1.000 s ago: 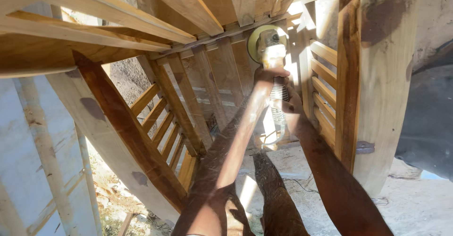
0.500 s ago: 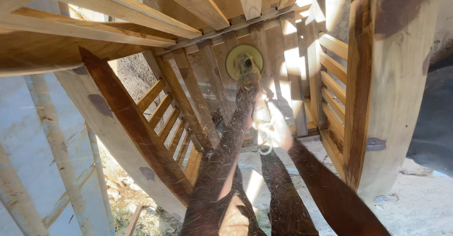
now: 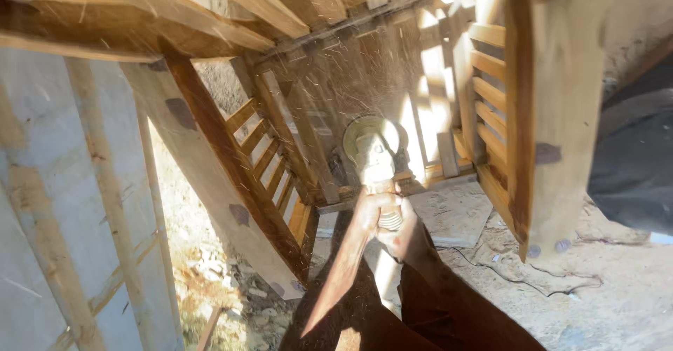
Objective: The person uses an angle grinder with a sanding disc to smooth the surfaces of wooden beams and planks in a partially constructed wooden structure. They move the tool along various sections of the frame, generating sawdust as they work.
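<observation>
I hold a hand-held sanding tool with a round yellowish disc against the upright wooden slats of a frame structure. Fine dust sprays up from the disc. My left hand grips the tool's body just below the disc, its sunlit forearm reaching up from the bottom. My right hand, in shadow, holds the tool's lower end right beside the left hand; its fingers are hard to make out.
A thick diagonal beam and a slatted panel stand to the left. A wide wooden post rises at the right. On the dusty ground lie a flat slab, a black cable and rubble.
The disc has come down the slats from near the top rail to about mid-height. Dust now flies off it. Both hands stay on the tool.
</observation>
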